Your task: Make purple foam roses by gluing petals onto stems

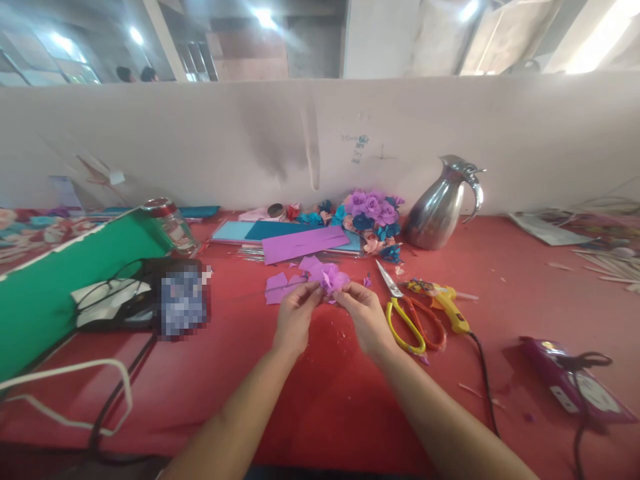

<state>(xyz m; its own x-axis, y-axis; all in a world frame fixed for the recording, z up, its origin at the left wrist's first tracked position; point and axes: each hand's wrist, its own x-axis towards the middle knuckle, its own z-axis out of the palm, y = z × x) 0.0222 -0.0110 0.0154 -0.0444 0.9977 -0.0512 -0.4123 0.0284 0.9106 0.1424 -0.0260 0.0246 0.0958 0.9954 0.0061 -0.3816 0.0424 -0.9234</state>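
A purple paper flower is held between both hands above the red table. My left hand pinches its left side with thumb and fingertips. On the opposite side, my right hand grips the petals the same way. Just behind my left hand lie cut purple paper pieces. Scissors with one yellow and one orange handle rest open to the right of my right hand. Beyond them is a yellow glue gun with a black cord.
Purple paper strips lie on blue sheets behind the flower. A heap of finished paper flowers sits beside a metal jug. A glass jar and green board stand left; a purple power strip lies right.
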